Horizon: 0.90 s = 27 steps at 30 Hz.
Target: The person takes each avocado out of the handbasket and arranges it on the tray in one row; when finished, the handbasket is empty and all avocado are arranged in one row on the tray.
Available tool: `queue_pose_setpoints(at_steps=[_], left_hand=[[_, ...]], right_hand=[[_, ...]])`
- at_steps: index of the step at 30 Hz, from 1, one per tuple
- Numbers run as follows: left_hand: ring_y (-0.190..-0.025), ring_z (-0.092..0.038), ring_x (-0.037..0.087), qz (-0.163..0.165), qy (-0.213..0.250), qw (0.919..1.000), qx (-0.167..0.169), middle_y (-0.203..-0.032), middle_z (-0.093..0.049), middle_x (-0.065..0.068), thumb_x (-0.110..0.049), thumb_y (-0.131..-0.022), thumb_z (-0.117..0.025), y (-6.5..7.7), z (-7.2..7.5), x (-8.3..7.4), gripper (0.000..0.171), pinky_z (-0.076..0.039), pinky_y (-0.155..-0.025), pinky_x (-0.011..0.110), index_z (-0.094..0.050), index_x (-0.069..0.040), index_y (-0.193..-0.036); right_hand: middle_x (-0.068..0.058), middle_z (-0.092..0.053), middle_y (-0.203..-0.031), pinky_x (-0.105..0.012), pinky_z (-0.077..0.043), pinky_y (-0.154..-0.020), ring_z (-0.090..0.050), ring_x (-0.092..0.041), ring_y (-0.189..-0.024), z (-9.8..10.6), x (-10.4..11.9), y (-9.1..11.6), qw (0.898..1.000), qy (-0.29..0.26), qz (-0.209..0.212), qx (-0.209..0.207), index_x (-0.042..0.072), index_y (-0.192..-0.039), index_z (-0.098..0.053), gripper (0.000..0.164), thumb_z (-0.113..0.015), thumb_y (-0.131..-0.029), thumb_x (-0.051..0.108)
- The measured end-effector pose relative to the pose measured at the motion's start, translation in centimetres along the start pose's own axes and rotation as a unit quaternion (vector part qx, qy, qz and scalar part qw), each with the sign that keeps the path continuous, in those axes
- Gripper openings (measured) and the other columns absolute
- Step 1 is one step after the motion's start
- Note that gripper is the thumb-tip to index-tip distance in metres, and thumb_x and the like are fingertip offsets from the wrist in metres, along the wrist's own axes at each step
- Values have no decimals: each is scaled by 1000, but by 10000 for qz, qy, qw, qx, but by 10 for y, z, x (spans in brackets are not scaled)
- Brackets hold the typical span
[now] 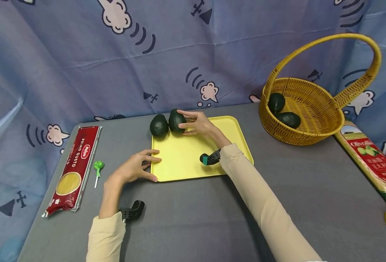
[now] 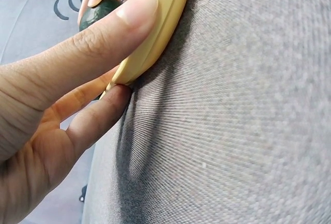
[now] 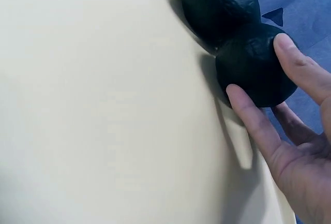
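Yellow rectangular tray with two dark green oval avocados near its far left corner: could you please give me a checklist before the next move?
1. Right hand on the right-hand dark green oval avocado: ok, fingers are against it.
2. Gap between it and the left-hand avocado: cannot tell, they look nearly touching.
3. Left hand at the yellow rectangular tray's near left corner: ok.
4. Firmness of that hold: cannot tell.
5. Room inside the golden woven basket: ok, beside two other avocados.
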<state>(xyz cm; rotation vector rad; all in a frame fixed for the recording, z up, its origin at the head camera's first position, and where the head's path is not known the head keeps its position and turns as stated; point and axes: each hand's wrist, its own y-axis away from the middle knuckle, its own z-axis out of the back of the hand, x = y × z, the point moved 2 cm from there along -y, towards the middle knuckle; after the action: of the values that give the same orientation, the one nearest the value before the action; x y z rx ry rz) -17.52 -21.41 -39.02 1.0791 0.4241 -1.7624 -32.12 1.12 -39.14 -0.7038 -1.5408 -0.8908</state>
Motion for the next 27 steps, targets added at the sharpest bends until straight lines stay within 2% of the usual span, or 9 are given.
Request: queue_pose_setpoints(at_steps=[6, 21, 27], left_hand=[[-138, -26, 42, 5, 13, 10000, -5, -146, -33, 26, 0, -70, -82, 0, 0, 0, 61, -42, -107, 44, -57, 14, -124], [-138, -25, 41, 46, 26, 10000, 23, -147, -32, 26, -1, -71, -82, -1, -2, 1, 61, -41, -108, 44, -57, 13, -125], [-138, -25, 41, 110, 73, 9999, 9, -147, -32, 25, -1, -71, -82, -1, -1, 0, 61, -41, -108, 44, -57, 13, -125]], right_hand=[[-16, -29, -153, -48, -58, -86, -32, -30, -139, 1, 1, 1, 9999, 100, -80, 9, 17, -145, -46, 61, -65, -89, -1], [-20, -33, -150, -46, -58, -85, -43, -34, -130, 4, -1, 5, 9997, 7, -139, 189, 14, -145, -44, 61, -64, -90, -2], [-18, -29, -152, -45, -59, -82, -35, -32, -136, 5, -1, 4, 9997, 9, -143, 201, 14, -145, -45, 62, -65, -89, -1]])
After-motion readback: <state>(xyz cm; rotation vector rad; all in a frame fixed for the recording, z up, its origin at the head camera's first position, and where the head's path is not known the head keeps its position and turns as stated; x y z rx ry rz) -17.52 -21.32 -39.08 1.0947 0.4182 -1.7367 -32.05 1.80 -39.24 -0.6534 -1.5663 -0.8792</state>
